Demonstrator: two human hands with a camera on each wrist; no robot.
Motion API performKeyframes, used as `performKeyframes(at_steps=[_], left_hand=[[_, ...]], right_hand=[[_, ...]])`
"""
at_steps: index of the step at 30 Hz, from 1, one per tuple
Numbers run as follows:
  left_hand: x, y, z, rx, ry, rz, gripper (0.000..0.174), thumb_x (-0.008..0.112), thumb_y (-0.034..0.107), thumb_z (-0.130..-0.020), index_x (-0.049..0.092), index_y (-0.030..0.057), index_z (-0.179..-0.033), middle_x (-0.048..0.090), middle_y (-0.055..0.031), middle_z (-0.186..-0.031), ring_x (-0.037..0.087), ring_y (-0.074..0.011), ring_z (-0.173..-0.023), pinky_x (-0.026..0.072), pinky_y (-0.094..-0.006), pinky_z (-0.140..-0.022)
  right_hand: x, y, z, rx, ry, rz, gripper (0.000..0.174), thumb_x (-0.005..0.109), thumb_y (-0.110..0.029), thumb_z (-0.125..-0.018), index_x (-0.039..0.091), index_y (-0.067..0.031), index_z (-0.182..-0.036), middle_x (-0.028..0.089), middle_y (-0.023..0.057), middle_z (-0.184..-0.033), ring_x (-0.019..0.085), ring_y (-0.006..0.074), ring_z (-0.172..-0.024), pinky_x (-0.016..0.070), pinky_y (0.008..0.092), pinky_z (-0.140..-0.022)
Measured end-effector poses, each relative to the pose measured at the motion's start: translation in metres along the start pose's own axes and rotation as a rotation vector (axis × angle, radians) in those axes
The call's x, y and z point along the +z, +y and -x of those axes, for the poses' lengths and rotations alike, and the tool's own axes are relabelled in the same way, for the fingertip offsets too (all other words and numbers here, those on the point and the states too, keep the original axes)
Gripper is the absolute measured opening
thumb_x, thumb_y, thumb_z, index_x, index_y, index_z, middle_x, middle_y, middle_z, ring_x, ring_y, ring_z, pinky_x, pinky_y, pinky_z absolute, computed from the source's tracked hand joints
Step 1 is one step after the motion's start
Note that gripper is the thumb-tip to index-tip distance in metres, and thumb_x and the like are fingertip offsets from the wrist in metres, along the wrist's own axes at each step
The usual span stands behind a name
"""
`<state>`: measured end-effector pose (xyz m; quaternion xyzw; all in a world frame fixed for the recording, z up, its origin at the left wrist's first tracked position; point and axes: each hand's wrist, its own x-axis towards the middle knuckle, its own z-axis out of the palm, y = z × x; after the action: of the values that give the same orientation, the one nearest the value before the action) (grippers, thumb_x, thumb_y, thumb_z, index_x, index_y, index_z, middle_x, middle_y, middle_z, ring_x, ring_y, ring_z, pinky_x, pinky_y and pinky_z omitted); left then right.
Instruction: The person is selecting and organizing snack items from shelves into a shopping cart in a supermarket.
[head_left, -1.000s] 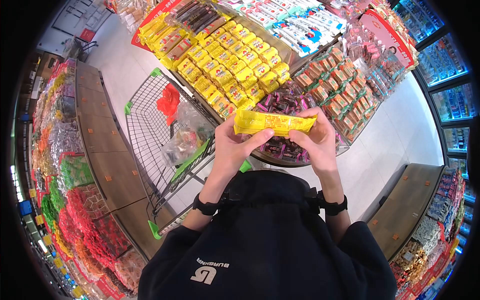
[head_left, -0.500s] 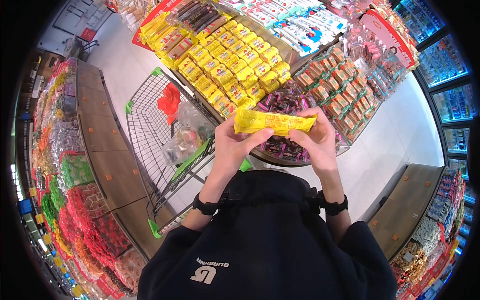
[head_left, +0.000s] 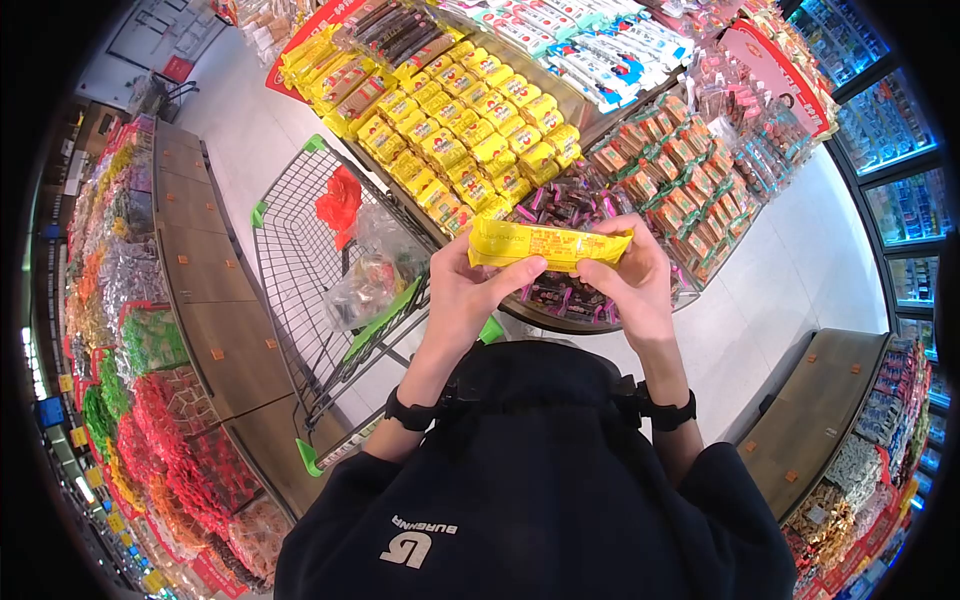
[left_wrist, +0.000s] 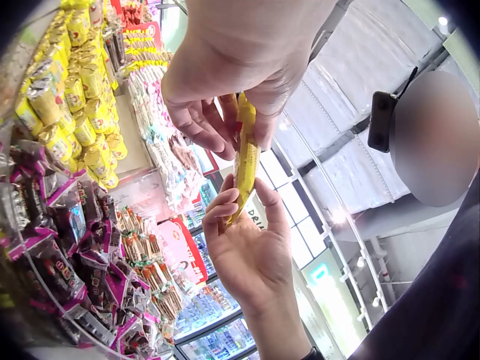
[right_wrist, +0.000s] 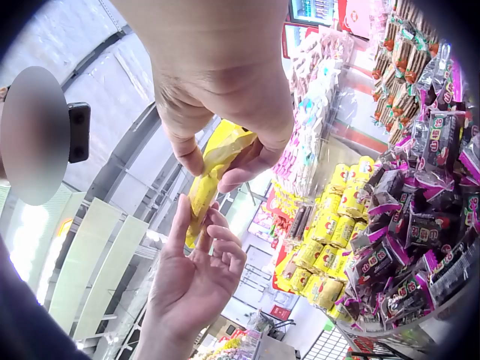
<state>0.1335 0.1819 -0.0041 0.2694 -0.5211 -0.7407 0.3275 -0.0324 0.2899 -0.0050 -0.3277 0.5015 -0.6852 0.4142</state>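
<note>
A long yellow snack packet [head_left: 545, 247] with small red print on its upturned face is held level in front of the chest. My left hand [head_left: 462, 290] pinches one end, thumb on the near face and fingers behind. At the other end my right hand [head_left: 640, 285] pinches it the same way. Both wrist views show the packet [left_wrist: 246, 161] from the side, fingers and thumbs closing on its two ends. Just beyond the hands lie dark packets with pink edges [head_left: 570, 205], partly hidden by the held packet, beside rows of yellow wrapped packets [head_left: 450, 140].
A wire shopping cart [head_left: 290, 230] with green corners stands left of the display, holding a red bag [head_left: 338, 205] and clear plastic bags [head_left: 375, 285]. Brown-orange packets [head_left: 675, 185] fill the display's right side. Wooden shelf units [head_left: 205, 270] flank the aisle; lit fridges [head_left: 905, 200] line the right.
</note>
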Motion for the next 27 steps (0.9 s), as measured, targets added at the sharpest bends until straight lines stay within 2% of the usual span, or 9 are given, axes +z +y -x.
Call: performKeyframes(at_steps=[7,10,13,16,19,22,27], left_hand=[[0.0005,-0.0030,-0.0004,0.018,-0.003,0.015,0.033,0.078,0.000,-0.080,0.063,-0.0023,-0.110,0.069,-0.0085,-0.101,0.066,-0.0114,-0.087,0.0551,-0.0257,-0.076],[0.0007,-0.0076,-0.0029,0.111,-0.001,0.023,0.043,0.079,-0.002,-0.078,0.058,-0.0030,-0.115,0.067,-0.0106,-0.106,0.066,-0.0133,-0.091,0.0561,-0.0266,-0.078],[-0.0004,-0.0062,-0.0028,0.114,-0.001,0.079,0.051,0.078,-0.004,-0.077,0.053,-0.0030,-0.121,0.064,-0.0125,-0.113,0.065,-0.0159,-0.099,0.0556,-0.0286,-0.084],[0.0014,-0.0075,-0.0033,0.114,0.006,0.208,0.054,0.078,-0.004,-0.078,0.050,-0.0023,-0.124,0.062,-0.0146,-0.119,0.064,-0.0182,-0.105,0.0535,-0.0308,-0.091],[-0.0011,-0.0055,-0.0045,0.112,-0.046,0.191,0.052,0.077,-0.004,-0.079,0.051,-0.0024,-0.124,0.062,-0.0158,-0.121,0.063,-0.0195,-0.108,0.0514,-0.0325,-0.096],[-0.0006,-0.0015,-0.0040,0.077,-0.057,0.189,0.051,0.076,-0.004,-0.079,0.051,-0.0024,-0.124,0.061,-0.0166,-0.124,0.063,-0.0198,-0.109,0.0515,-0.0325,-0.096],[-0.0009,-0.0017,-0.0033,0.106,-0.040,0.200,0.050,0.075,-0.006,-0.080,0.051,-0.0023,-0.124,0.061,-0.0171,-0.125,0.063,-0.0200,-0.110,0.0518,-0.0334,-0.096]], right_hand=[[-0.0015,0.0038,-0.0013,-0.108,-0.031,0.005,0.033,0.074,0.007,-0.079,0.058,-0.0010,-0.107,0.061,0.0058,-0.104,0.059,0.0131,-0.101,0.0467,0.0296,-0.089],[0.0000,0.0028,-0.0023,-0.116,-0.061,-0.017,0.033,0.074,0.008,-0.078,0.059,-0.0018,-0.106,0.064,0.0092,-0.108,0.060,0.0157,-0.104,0.0469,0.0310,-0.092],[0.0027,0.0014,-0.0028,-0.181,-0.079,0.034,0.031,0.075,0.010,-0.076,0.061,-0.0029,-0.100,0.064,0.0123,-0.111,0.061,0.0180,-0.106,0.0471,0.0323,-0.094],[0.0016,0.0058,-0.0058,-0.272,-0.114,0.126,0.028,0.075,0.012,-0.074,0.062,-0.0030,-0.094,0.064,0.0127,-0.112,0.061,0.0191,-0.106,0.0473,0.0329,-0.094],[0.0030,0.0055,-0.0052,-0.298,-0.098,0.164,0.025,0.074,0.013,-0.073,0.063,-0.0022,-0.090,0.064,0.0126,-0.113,0.061,0.0194,-0.106,0.0474,0.0333,-0.094],[0.0005,0.0068,-0.0052,-0.312,-0.129,0.213,0.027,0.073,0.013,-0.074,0.063,-0.0024,-0.093,0.062,0.0126,-0.118,0.059,0.0201,-0.110,0.0460,0.0337,-0.096],[0.0075,-0.0028,-0.0013,-0.280,-0.116,0.184,0.046,0.070,0.012,-0.076,0.057,-0.0019,-0.117,0.058,0.0136,-0.125,0.056,0.0206,-0.117,0.0429,0.0343,-0.102]])
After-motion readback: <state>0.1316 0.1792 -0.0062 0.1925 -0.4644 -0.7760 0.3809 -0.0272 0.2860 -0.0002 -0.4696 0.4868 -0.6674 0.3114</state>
